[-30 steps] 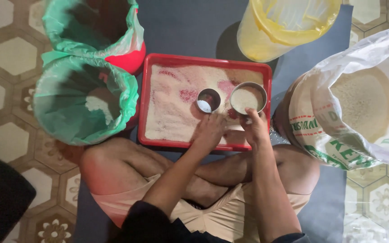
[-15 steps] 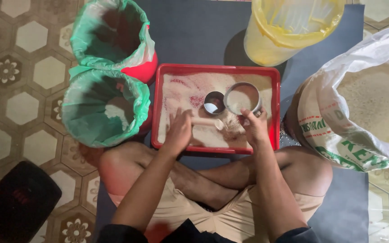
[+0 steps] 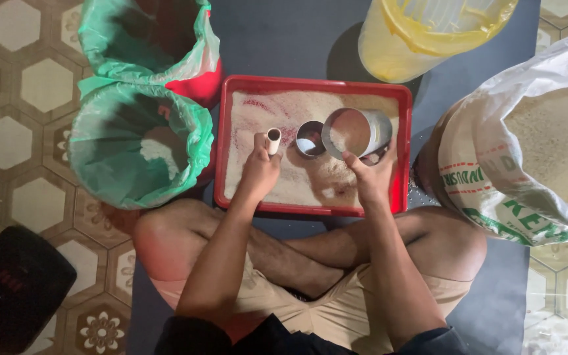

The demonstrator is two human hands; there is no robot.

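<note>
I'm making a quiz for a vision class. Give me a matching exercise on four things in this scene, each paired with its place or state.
Things:
1. small white tube
2. large metal cup
3. small metal cup
4. yellow bucket

Places or states:
A. standing in the red tray, in neither hand
B. held tilted by the right hand
C. beyond the tray's far right corner
D. held upright in the left hand

Pairs: 1-D, 2-B, 3-A, 4-C
</note>
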